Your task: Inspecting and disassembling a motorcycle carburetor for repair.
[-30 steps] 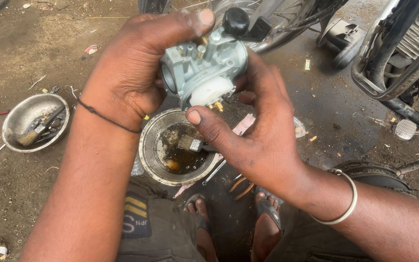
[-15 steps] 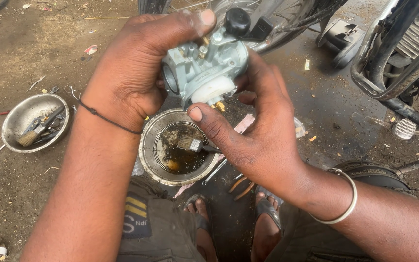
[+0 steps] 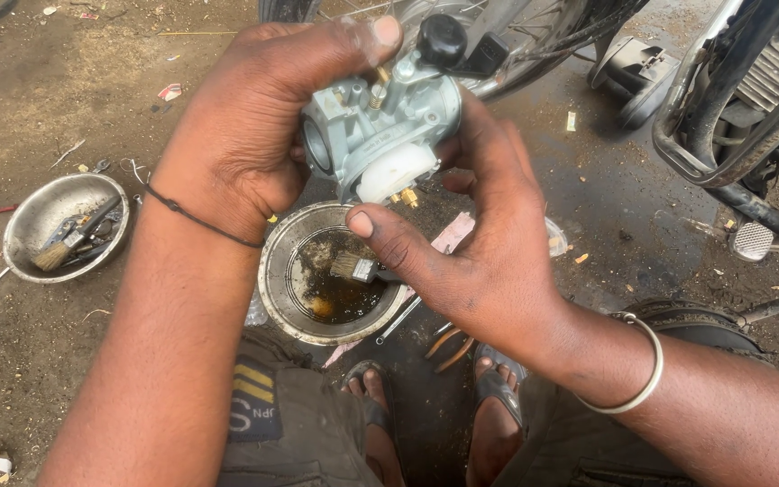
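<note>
Both hands close on a grey carburettor [image 3: 380, 135], left hand [image 3: 245, 135] steadying, right hand [image 3: 489, 261] apparently working its underside, above an oily bowl [image 3: 272, 271] that catches drips.

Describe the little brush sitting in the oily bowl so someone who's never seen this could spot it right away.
Find the round metal bowl on the ground, straight below the carburetor both hands hold. In its dark liquid lies a small brush, bristles pointing left. Unlike the brush in the far-left bowl, it sits in liquid.
</note>
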